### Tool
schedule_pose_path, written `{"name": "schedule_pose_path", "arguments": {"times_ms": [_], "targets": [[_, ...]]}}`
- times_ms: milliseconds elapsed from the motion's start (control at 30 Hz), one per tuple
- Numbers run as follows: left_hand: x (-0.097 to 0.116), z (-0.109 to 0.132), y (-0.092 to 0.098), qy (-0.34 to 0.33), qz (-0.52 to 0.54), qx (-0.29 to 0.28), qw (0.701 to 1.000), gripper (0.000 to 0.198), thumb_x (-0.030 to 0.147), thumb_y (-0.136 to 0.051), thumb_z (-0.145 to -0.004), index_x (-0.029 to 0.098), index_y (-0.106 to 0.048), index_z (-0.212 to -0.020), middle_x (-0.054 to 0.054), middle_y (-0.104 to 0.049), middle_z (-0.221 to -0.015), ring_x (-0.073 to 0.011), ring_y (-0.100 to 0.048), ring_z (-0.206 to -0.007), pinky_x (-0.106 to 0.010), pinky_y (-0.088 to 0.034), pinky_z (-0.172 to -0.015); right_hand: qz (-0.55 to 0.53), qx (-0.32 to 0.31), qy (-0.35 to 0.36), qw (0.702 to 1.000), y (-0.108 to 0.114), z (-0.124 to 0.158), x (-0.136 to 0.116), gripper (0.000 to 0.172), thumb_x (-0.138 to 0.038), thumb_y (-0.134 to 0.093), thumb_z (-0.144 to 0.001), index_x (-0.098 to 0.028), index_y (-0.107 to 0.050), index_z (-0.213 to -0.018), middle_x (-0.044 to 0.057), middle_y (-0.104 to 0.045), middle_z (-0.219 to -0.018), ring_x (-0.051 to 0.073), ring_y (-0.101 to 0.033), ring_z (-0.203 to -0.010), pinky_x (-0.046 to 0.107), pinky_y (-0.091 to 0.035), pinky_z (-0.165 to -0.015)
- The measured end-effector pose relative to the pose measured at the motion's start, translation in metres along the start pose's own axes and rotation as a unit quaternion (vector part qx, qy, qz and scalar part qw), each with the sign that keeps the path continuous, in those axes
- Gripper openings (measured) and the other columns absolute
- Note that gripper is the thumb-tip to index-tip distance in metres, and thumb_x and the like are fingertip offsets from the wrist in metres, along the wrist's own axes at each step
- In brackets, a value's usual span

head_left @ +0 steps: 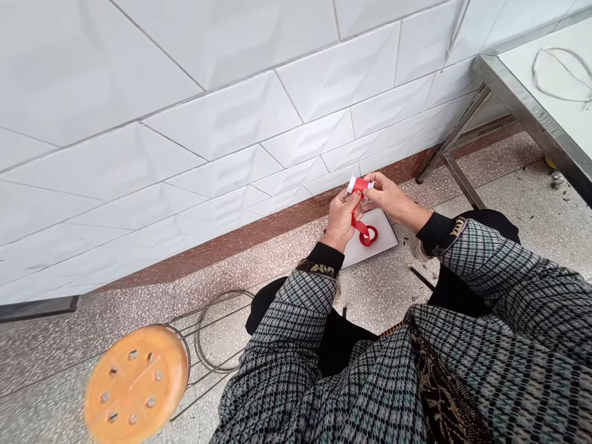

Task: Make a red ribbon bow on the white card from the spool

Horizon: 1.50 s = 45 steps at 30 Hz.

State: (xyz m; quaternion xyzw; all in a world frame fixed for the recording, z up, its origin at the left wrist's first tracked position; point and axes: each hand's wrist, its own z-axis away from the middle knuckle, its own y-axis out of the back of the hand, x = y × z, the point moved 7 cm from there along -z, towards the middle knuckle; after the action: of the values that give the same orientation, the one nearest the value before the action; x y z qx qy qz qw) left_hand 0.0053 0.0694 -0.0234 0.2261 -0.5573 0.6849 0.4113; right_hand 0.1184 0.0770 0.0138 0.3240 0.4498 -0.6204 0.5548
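A spool of red ribbon [360, 184] with white end flanges is held up between both hands. My left hand [341, 217] is closed around its left side, the thumb pressed on the red winding. At the other end, the fingers of my right hand [387, 196] pinch the spool. A loose red ribbon tail [359, 226] hangs below my left hand. It runs down to a red ring-shaped coil [374, 239] on a flat white panel [354, 254] with a dark edge, lying on the floor. My fingers partly hide the spool.
A stool with a round orange seat [134, 385] and metal wire legs [215, 336] lies tipped over at lower left. A metal-framed table [522, 92] with a thin wire loop [562, 74] stands at right. White tiled wall [222, 117] rises ahead. Dark scraps dot the speckled floor [383, 290].
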Motion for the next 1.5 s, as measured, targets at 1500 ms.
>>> {"name": "schedule_pose_path", "arguments": {"times_ms": [1500], "targets": [[-0.007, 0.0, 0.009, 0.06, -0.012, -0.025, 0.998, 0.049, 0.044, -0.098, -0.066, 0.017, -0.057, -0.074, 0.009, -0.045, -0.048, -0.0012, -0.03, -0.037, -0.017, -0.025, -0.037, -0.184, -0.074, -0.24, 0.95, -0.003, 0.011, 0.014, 0.018, -0.022, -0.054, -0.105, -0.014, -0.067, -0.095, 0.007, -0.07, -0.078, 0.014, -0.067, -0.064, 0.019, -0.063, -0.057]]}}
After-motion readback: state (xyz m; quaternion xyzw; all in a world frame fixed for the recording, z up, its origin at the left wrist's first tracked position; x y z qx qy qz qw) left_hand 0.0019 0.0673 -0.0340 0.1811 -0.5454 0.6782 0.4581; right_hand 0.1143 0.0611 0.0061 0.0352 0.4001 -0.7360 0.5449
